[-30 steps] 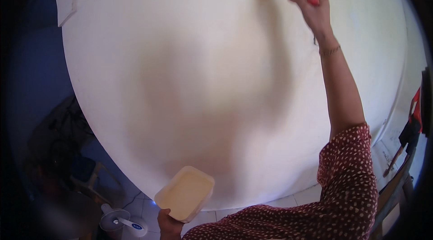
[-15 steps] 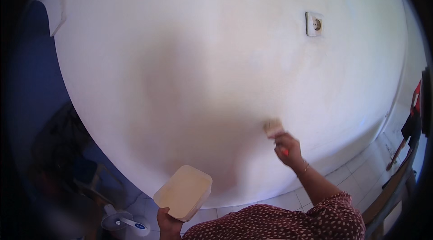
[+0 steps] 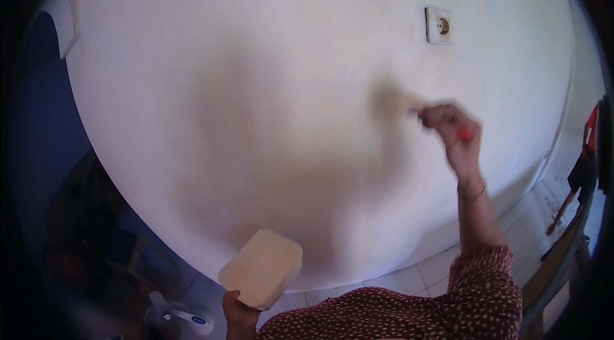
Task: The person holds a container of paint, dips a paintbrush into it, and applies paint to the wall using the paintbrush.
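Observation:
My right hand (image 3: 451, 128) is closed around a paintbrush with a red handle. The pale bristles of the paintbrush (image 3: 398, 103) are blurred and point left, at or very near the white wall (image 3: 307, 84); whether they touch it I cannot tell. Low in front of me, my left hand (image 3: 240, 313) grips the near edge of a rectangular plastic tub (image 3: 291, 276), thumb over the rim. Cream-coloured paint (image 3: 259, 266) shows inside the tub, which is tilted a little.
A wall socket (image 3: 439, 25) sits to the upper right of the brush. At lower left stand a white and blue fan-like object (image 3: 182, 316) and dark, indistinct items. White floor tiles (image 3: 409, 284) run along the wall's foot. Wooden furniture (image 3: 556, 273) is at the right.
My right hand has swung upward and to the right, lifting the brush from low on the wall to below the socket. My left hand and the tub have hardly moved.

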The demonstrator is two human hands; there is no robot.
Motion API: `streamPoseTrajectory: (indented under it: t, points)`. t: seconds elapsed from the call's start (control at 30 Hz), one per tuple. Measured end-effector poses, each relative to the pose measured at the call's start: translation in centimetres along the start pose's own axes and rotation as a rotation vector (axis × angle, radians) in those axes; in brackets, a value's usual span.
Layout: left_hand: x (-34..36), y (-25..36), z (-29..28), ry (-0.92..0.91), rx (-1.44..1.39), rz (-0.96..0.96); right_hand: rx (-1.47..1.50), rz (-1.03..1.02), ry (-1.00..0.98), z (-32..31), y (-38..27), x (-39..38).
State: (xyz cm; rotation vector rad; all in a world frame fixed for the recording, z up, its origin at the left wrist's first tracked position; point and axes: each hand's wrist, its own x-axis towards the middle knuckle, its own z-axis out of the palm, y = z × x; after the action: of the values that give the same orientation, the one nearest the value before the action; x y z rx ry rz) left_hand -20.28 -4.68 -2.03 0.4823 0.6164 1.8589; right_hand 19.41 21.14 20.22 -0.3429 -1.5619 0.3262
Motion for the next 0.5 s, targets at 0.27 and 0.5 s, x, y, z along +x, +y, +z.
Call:
streamPoseTrajectory:
  t: [0.27, 0.5]
  points:
    - [0.2, -0.3, -0.1, 0.009, 0.038, -0.004, 0.068, -0.244, 0.231, 1.5, -2.2, 16.7]
    - [-0.8, 0.1, -0.1, 0.117, 0.097, 0.058, -0.208, -0.196, 0.090, 3.8, 6.1, -1.4]
